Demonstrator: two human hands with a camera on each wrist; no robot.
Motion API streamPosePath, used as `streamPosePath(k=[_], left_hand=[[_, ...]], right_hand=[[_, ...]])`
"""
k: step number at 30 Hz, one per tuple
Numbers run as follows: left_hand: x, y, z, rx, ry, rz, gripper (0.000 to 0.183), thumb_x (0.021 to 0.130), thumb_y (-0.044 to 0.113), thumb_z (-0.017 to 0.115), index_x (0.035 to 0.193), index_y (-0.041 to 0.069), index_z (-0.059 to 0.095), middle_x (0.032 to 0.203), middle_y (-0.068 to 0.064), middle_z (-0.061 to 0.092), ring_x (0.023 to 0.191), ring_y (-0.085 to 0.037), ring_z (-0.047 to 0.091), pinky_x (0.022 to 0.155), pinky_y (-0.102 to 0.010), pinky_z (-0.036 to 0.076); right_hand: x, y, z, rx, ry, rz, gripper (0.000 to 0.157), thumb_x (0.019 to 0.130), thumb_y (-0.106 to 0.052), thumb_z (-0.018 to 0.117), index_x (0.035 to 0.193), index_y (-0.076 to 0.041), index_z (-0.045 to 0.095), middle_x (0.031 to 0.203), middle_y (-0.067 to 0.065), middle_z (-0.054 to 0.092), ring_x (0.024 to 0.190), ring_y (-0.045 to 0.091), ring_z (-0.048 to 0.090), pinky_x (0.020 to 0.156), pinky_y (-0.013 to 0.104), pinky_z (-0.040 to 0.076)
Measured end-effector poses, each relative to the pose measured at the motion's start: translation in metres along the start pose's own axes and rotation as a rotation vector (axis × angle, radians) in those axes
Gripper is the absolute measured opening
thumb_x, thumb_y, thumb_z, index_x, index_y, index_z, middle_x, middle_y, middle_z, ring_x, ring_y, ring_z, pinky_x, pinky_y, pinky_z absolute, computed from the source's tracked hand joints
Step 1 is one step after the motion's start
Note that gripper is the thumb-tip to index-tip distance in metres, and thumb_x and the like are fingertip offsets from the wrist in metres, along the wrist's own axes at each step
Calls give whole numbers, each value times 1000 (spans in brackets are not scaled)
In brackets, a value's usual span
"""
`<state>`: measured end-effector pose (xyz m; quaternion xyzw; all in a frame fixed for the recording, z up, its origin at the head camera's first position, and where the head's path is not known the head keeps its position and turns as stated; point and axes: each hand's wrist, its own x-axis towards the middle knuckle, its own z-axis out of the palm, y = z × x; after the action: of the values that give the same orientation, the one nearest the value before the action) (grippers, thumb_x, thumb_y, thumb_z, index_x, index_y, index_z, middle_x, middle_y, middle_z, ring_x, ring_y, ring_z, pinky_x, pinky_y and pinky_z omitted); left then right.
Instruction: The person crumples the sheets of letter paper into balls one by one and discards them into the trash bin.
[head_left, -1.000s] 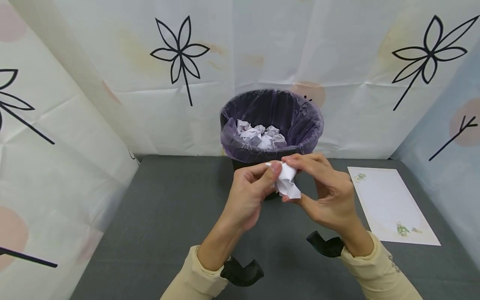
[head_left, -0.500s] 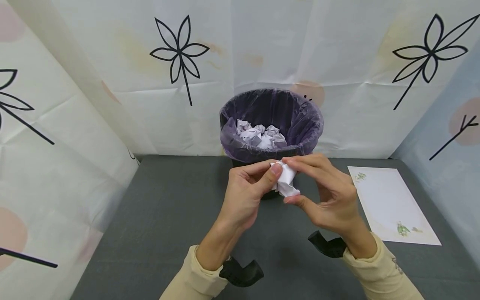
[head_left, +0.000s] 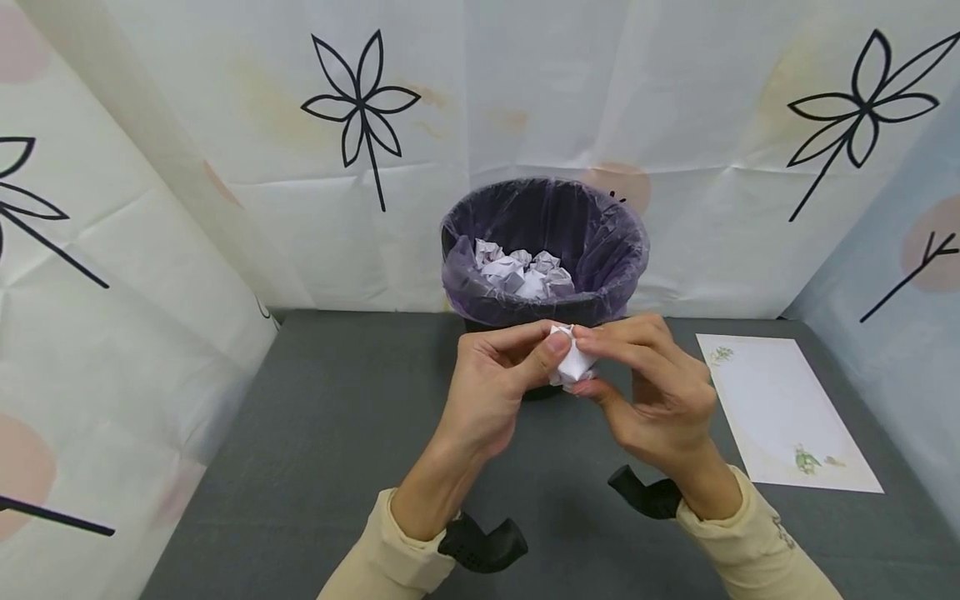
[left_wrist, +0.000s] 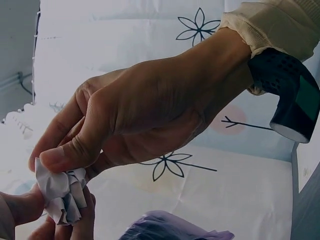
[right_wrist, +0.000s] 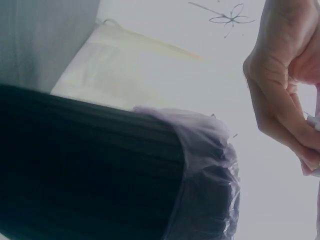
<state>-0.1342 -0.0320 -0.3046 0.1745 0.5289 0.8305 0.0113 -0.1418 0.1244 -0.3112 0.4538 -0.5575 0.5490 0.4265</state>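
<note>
A crumpled white paper ball [head_left: 575, 363] is held between both hands, in front of the bin. My left hand [head_left: 491, 392] pinches its left side, thumb on the near face. From the right, my right hand [head_left: 663, 392] grips it with fingertips on top and thumb underneath. The left wrist view shows the creased paper [left_wrist: 62, 192] close up, with folded edges sticking out. Behind the hands stands a dark waste bin [head_left: 543, 313] with a purple liner [head_left: 611, 250]. Several crumpled papers [head_left: 525, 271] lie inside it. In the right wrist view the bin [right_wrist: 90, 165] fills the lower left.
On the right of the dark grey table [head_left: 315, 433] lies a flat white sheet of paper [head_left: 787, 417] with small green prints. White fabric walls [head_left: 300, 250] with black flower drawings enclose the back and sides. Each wrist wears a black camera mount [head_left: 483, 546].
The paper has become more compact, its loose lower flap now folded in. My right fingers and thumb have closed nearer together on it, and the left hand has shifted only slightly.
</note>
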Motion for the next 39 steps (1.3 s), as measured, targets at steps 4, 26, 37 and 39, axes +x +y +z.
streamPosePath(k=[4, 26, 37, 39], left_hand=[[-1, 2, 1, -10, 14, -9, 26, 96, -4, 64, 116, -21, 65, 91, -4, 73, 78, -10, 66, 71, -25, 59], [-1, 3, -4, -13, -21, -117, 27, 100, -4, 60, 121, -19, 63, 103, -16, 74, 86, -15, 71, 73, -33, 61], [1, 2, -6, -3, -69, -38, 27, 97, -2, 65, 118, -18, 65, 101, -13, 74, 85, -15, 70, 76, -30, 60], [2, 2, -7, -3, -60, -24, 26, 97, -4, 65, 118, -19, 65, 101, -13, 74, 85, -15, 69, 76, -31, 60]], right_hand=[[0, 0, -1, 36, -1, 19, 32, 89, -13, 80, 98, 17, 71, 101, 20, 73, 96, 23, 64, 88, 26, 49], [-4, 7, -6, -172, -53, -39, 34, 89, -20, 81, 99, 11, 75, 87, 21, 71, 79, 25, 62, 81, 22, 49], [3, 9, -11, 94, -49, 13, 21, 83, -6, 84, 90, 12, 75, 92, 19, 75, 90, 22, 66, 84, 24, 52], [5, 10, -13, 96, -92, 18, 25, 84, -8, 84, 96, 12, 75, 97, 19, 74, 95, 23, 66, 86, 26, 52]])
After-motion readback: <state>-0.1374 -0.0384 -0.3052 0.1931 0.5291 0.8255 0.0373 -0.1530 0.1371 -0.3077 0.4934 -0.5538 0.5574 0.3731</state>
